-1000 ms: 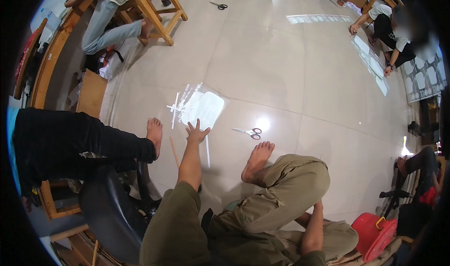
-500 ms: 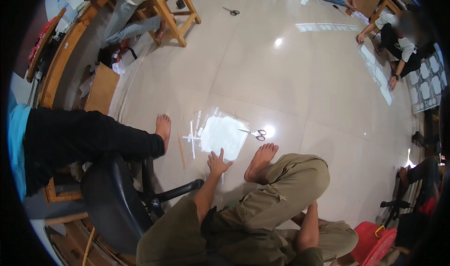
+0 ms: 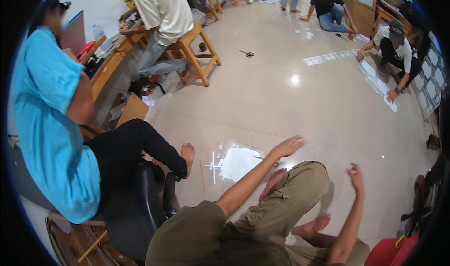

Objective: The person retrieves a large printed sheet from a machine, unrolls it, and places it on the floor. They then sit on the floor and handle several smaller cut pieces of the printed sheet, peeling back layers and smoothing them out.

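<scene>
My left hand (image 3: 289, 146) is raised above the floor, its arm stretched to the right and its fingers extended with blurred tips. Nothing shows in it. Off to the right my right hand (image 3: 355, 173) is lifted too, fingers apart and loosely bent, without any visible object. Rounded white sheets (image 3: 241, 164) lie on a clear printed film in front of me. Scissors (image 3: 276, 163) rest at their right edge, partly covered by my left forearm. Thin white strips (image 3: 214, 168) lie crossed at the left, beside a slim brown stick (image 3: 203, 176).
At the left a person in blue (image 3: 51, 116) sits by a black chair (image 3: 129, 205). Another person sits on a wooden stool (image 3: 201, 55). More scissors (image 3: 247, 53) lie farther off. A crouching person (image 3: 398, 45) handles white sheets (image 3: 375, 81). A red lidded container (image 3: 393, 253) stands lower right.
My left hand has left the white sheets and risen to the right. My right hand has come up from beside my leg. The view has tilted up, showing more of the room.
</scene>
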Motion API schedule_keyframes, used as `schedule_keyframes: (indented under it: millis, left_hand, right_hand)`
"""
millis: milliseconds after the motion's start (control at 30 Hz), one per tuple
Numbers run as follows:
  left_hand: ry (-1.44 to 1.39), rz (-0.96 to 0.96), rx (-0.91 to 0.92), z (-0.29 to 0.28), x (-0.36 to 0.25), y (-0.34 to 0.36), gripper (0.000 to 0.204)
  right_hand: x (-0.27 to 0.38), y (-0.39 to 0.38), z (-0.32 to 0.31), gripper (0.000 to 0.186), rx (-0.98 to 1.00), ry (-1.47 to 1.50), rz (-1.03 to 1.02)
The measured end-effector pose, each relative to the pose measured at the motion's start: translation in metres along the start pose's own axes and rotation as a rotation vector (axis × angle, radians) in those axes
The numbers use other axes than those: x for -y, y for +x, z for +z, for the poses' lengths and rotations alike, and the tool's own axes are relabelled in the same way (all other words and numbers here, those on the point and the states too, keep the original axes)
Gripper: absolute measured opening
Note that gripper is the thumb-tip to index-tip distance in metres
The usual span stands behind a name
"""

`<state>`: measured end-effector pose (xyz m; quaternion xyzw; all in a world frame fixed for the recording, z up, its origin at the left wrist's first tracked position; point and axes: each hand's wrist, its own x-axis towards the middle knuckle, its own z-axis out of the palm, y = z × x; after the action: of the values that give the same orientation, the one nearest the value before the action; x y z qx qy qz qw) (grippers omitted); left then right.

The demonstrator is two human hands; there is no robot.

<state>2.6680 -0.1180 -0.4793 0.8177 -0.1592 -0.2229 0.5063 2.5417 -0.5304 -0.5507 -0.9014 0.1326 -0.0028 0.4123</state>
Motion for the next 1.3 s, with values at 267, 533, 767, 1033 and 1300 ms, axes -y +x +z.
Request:
schedule_keyframes:
  millis: [267,533,767,1033,1300]
  left_hand:
    - [0.108,0.458,0.32,0.044,-0.18,-0.037,0.064]
    - [0.655,0.284,0.119,0.044,-0.18,-0.089,0.045]
    - [0.62,0.541,-0.202,0.055,-0.165,-0.131,0.031]
    - [0.662,0.612,-0.229,0.063,-0.17,-0.139,0.025]
    - [0.687,0.5,0.267,0.068,-0.213,-0.154,0.037]
  right_hand:
    - [0.061,-0.042,-0.165,0.045,-0.08,-0.048,-0.133]
    - [-0.169,-0.131,-0.195,0.038,0.337,-0.379,0.702]
    - [-0.182,-0.145,-0.209,0.039,0.165,-0.211,0.85]
    - [-0.181,-0.099,-0.208,0.04,0.052,-0.079,0.485]
    - [-0.029,-0.089,-0.223,0.043,0.043,-0.323,0.196]
